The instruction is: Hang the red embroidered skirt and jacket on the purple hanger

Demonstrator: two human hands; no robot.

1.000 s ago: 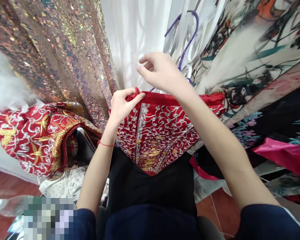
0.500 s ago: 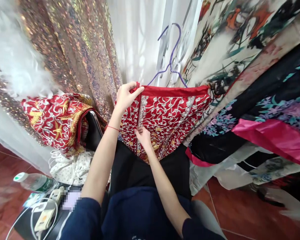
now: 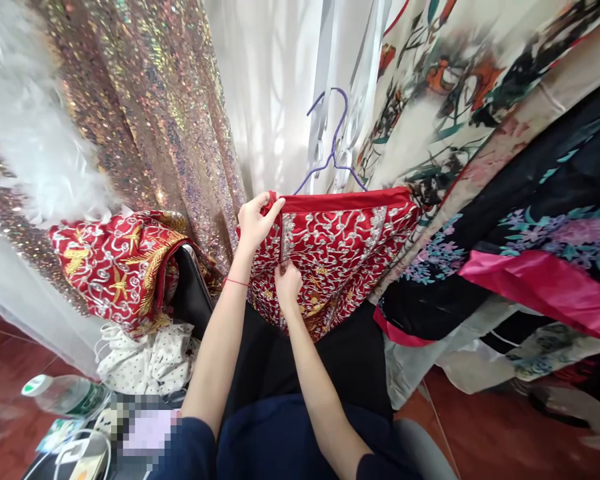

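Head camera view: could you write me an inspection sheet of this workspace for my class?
Surface: black cloth across the lap, beneath the red garment
Job's things: red garment, embroidered in silver and gold
Clutter: bottle and dotted white cloth at left
Hands: left hand pinches the top band; right hand at the seam, grip unclear
Cables: white cable looped at lower left
Surroundings: purple hanger behind the garment, sequined curtain left, floral fabric right

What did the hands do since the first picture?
The right hand came down from above the red embroidered garment to pinch its seam. The left hand still pinches the top edge. The purple hanger is still behind.
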